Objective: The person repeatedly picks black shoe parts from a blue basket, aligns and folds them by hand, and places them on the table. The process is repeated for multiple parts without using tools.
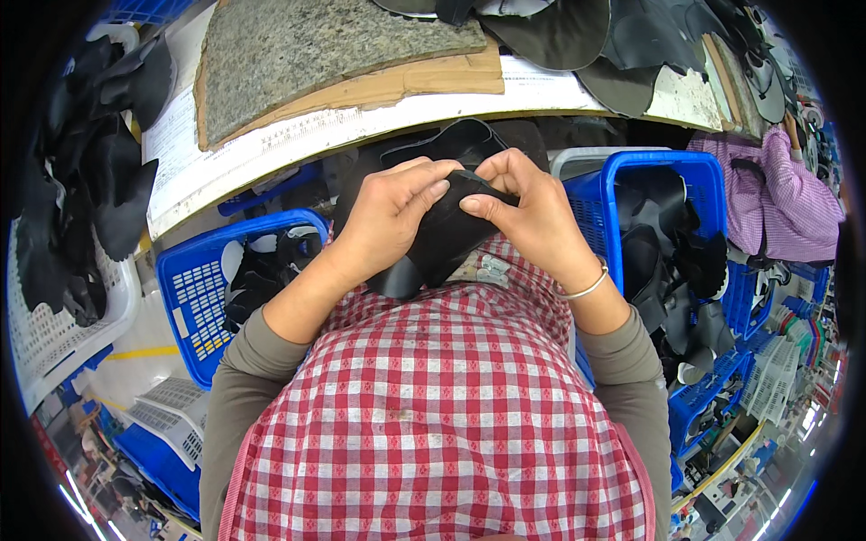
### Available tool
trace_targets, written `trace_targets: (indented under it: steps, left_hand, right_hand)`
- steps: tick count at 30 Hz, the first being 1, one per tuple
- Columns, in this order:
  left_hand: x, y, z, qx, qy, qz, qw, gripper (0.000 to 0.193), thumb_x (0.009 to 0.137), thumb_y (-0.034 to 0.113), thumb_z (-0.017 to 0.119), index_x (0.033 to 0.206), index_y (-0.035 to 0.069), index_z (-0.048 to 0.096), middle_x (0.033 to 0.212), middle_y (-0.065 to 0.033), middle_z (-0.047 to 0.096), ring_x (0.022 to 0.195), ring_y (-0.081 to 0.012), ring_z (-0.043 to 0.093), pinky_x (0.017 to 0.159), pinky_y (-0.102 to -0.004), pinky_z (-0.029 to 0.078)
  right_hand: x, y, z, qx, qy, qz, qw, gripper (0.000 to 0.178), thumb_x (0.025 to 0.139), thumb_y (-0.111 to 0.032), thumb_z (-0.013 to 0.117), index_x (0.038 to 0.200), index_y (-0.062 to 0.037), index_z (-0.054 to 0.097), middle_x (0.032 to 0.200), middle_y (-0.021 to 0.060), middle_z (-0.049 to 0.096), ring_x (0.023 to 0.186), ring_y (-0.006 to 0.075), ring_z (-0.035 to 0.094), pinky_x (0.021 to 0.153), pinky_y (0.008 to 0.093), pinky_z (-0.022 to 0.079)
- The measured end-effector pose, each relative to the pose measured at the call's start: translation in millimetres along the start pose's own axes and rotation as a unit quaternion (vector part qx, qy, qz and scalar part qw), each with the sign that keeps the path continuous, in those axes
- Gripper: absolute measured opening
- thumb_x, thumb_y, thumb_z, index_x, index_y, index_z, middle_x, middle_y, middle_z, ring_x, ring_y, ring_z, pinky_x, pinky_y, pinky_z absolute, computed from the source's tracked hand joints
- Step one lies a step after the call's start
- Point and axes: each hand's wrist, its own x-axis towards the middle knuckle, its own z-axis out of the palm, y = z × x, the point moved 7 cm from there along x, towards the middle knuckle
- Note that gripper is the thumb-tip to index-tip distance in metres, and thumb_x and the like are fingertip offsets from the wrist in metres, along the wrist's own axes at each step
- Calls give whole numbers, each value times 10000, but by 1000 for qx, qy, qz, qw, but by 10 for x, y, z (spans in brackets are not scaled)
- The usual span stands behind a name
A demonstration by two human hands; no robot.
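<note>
We are reading the clock from the middle of our view, with 12 pointing away from the body. Just off centre toward 12, our two hands are holding a floppy black piece (451, 225) above the lap. Our left hand (392, 212) is pinching its upper edge, thumb pressing against closed fingers. Our right hand (528, 203) is gripping the same edge, thumb bent, fingers curling; we are leaving almost no gap in either pinch. A pale bangle (591, 284) is circling our right wrist.

At 6, we are wearing a red-and-white checked apron (442, 388). At 9, we are seeing a blue basket (185, 307) holding dark pieces; at 3, a second, taller-looking blue basket (667, 160) is holding more. At 11, a speckled grey slab (334, 63) is resting over a brown board (433, 83) on the worktable. At 1, dark cut pieces (622, 45) are lying heaped. Between 2 and 3, we are noting a co-worker's pink checked clothing (785, 203).
</note>
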Motion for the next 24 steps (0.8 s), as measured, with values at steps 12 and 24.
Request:
trace_targets:
  steps: [12,24]
  left_hand:
    - [367,-53,-104,-85,-207,-124,967,184,1003,196,730,993,13,716,886,43,668,831,-39,581,782,-225,488]
    - [678,97,-144,80,-422,-142,892,199,1034,180,664,1097,11,748,895,8,713,809,-69,662,691,-254,587]
  right_hand:
    - [35,-194,87,-108,26,-94,989,413,828,-223,889,1025,-24,586,893,152,713,805,344,717,713,408,563]
    - [99,-181,165,-100,-9,-75,992,466,801,-262,908,1002,-35,554,850,151,698,768,346,711,689,410,556]
